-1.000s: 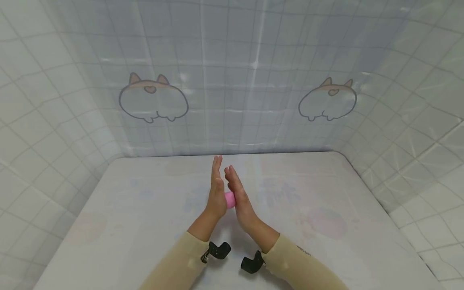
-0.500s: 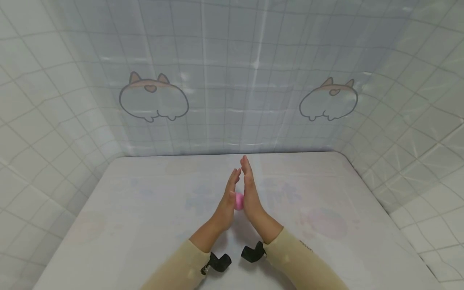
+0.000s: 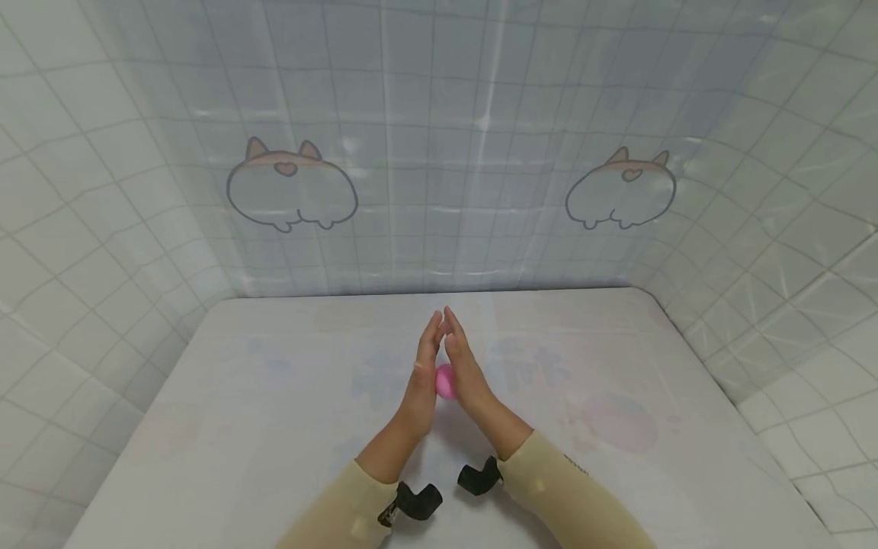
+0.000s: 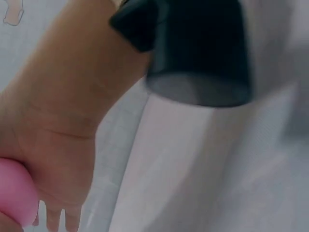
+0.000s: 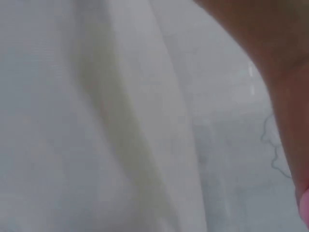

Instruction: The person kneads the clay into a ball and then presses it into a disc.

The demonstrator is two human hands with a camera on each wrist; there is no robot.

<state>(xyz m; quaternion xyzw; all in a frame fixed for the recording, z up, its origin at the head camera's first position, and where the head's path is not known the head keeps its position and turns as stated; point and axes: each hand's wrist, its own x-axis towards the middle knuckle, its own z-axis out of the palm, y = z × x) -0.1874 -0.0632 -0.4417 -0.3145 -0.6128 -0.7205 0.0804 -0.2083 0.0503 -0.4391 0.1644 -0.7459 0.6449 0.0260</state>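
A smooth pink ball, like modelling clay, sits between two facing palms above the table. My left hand presses it from the left with fingers straight and pointing away from me. From the other side my right hand presses it, its fingers straight too. The fingertips come together ahead of the ball. In the left wrist view, part of the pink ball bulges against the left palm. Only a sliver of pink shows at the right wrist view's edge, beside the right hand.
A white table with a faint pastel print lies under the hands. Behind it and along both sides hang pale tile-patterned sheets, with cartoon animal drawings on the back one. Black camera mounts are strapped at both sleeves.
The hands slide past each other: first the left was further forward, then the right, and now the fingertips are nearly level. The pink ball shifted right, then slightly back left, and looks rounder.
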